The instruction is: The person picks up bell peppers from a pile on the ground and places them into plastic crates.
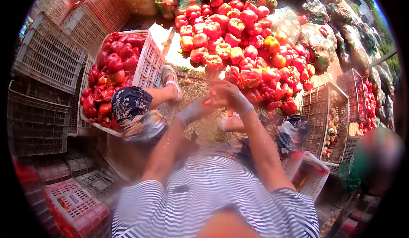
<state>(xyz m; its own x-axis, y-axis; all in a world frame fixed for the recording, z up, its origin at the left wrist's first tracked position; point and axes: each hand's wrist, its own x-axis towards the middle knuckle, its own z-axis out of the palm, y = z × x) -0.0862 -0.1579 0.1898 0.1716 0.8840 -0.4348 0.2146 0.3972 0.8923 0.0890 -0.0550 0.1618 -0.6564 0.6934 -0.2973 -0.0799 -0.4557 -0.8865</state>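
Both my hands wear thin pale gloves and meet in front of me, between my knees. My left hand [195,111] is closed, its fingertips pressed against a red bell pepper [211,102]. From the other side my right hand [233,97] wraps round the same pepper and hides most of it. Blur covers the fingers, so I cannot make out a tool. Just beyond my hands lies a large heap of red bell peppers [232,37]. By my left knee stands a pale plastic crate [150,61], filled with red peppers [117,63] that look cut or hollowed.
Stacked plastic crates [51,52] rise along the left. To my right stands a crate [316,120] with pale and red scraps [331,131] inside. A white tub [307,172] sits by my right hip. Green mesh sacks [319,46] of peppers line the back and right.
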